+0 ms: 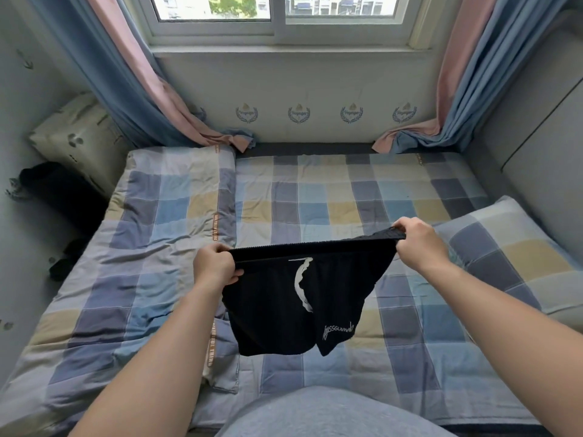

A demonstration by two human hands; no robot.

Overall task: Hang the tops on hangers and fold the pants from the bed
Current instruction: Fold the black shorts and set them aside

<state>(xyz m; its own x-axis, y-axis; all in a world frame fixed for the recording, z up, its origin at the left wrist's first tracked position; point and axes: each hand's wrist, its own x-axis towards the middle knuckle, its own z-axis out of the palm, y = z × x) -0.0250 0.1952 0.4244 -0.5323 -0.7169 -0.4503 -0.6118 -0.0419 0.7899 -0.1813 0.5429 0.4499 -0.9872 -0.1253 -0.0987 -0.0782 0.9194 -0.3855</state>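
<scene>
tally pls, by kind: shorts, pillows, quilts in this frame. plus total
black shorts: 1, held by the waistband in the left hand and the right hand
pillows: 2, the cream pillow and the checked pillow
folded quilt: 1
total: 4

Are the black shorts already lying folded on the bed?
No, the left hand and the right hand hold the black shorts up by the waistband, and they hang unfolded above the bed.
</scene>
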